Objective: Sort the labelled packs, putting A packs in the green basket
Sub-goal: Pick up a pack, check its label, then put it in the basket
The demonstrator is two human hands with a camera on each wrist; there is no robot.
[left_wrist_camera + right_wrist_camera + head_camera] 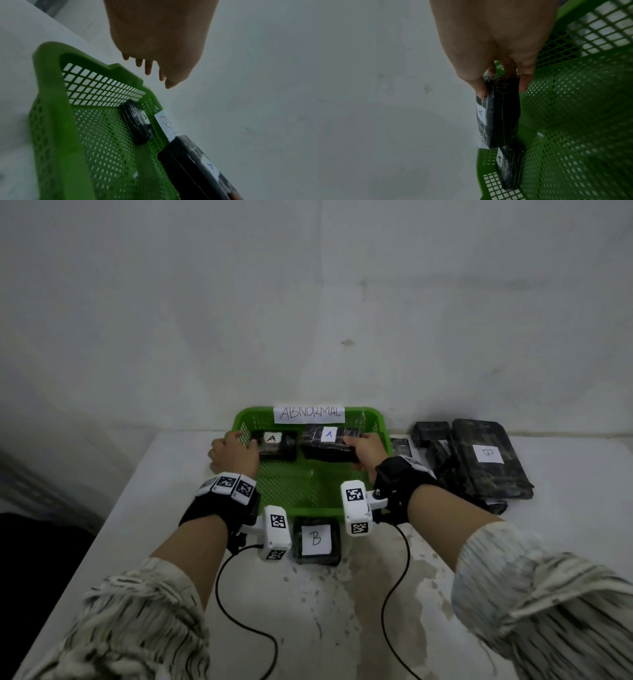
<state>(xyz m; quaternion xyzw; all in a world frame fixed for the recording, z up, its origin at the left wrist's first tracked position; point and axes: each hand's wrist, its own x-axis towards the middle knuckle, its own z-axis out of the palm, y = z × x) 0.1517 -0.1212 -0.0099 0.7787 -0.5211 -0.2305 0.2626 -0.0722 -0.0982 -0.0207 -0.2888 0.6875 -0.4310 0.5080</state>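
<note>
The green mesh basket (pixel 246 415) (pixel 51 94) (pixel 573 121) carries a paper "ABNORMAL" label on its back wall. A small black pack marked A (pixel 275 445) (pixel 137 121) (pixel 510 169) lies inside at the back left. My right hand (pixel 359 448) (pixel 502 88) grips a larger black A pack (pixel 329 441) (pixel 193 165) (pixel 501 115), thumb on the labelled face and fingers behind. The pack is tilted inside the basket near the back wall. My left hand (pixel 239 445) (pixel 150 70) hovers over the basket's left rim, fingers loose and holding nothing.
A black pack marked B (pixel 317 539) lies on the white table just in front of the basket, between my wrists. A pile of black packs, the top one marked B (pixel 486 460), sits to the right of the basket. A wall rises close behind.
</note>
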